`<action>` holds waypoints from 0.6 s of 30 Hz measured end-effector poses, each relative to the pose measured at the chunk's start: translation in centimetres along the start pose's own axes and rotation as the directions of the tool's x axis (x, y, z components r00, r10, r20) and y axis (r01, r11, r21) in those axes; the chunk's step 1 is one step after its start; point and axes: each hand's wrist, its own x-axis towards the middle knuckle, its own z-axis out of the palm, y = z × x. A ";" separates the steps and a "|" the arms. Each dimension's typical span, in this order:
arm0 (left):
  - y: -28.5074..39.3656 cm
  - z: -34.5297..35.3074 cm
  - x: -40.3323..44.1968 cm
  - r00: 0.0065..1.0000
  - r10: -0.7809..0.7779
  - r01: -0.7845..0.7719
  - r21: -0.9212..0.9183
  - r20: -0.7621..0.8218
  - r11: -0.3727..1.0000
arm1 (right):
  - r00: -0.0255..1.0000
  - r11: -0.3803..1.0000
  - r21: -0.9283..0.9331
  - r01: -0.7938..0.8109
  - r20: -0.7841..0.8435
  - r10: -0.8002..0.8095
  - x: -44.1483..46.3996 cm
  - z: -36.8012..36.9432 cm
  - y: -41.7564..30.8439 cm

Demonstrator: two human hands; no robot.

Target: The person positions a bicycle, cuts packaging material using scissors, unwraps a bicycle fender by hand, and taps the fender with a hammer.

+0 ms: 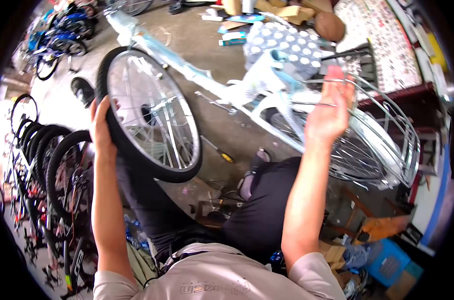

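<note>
My left hand (102, 127) is closed round the black tyre of a bicycle's front wheel (196, 150), at its left side. The wheel leans, its spokes and silver rim facing up. From it the light-blue frame (187, 70), wrapped in clear plastic, runs across to the right. My right hand (330, 107) is at the rear of the same bicycle, palm towards me, its fingers around the thin metal bars of the rear rack (307, 103). Beneath that rack sits the rear wheel (354, 155), partly hidden by the bars and a pale mudguard.
A screwdriver with a yellow handle (227, 157) lies on the floor between my legs. Several bicycles with black tyres (54, 145) stand in a row at left. A polka-dot cover (282, 42) lies behind the frame. At lower right is a blue box (389, 262).
</note>
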 end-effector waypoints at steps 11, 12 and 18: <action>-2.1 -0.9 -7.5 0.992 -0.085 0.068 -0.168 -0.093 0.983 | 0.992 0.977 -0.173 -0.126 -0.042 0.120 -2.6 0.7 -1.3; -3.2 -1.7 -7.8 0.989 -0.103 0.080 -0.194 -0.110 0.978 | 0.981 0.958 -0.214 -0.190 -0.072 0.179 -2.8 0.8 -1.8; -1.7 -1.1 -11.2 0.988 -0.128 0.084 -0.400 -0.085 0.913 | 0.987 0.970 -0.182 -0.160 -0.051 0.153 -3.3 1.9 -2.5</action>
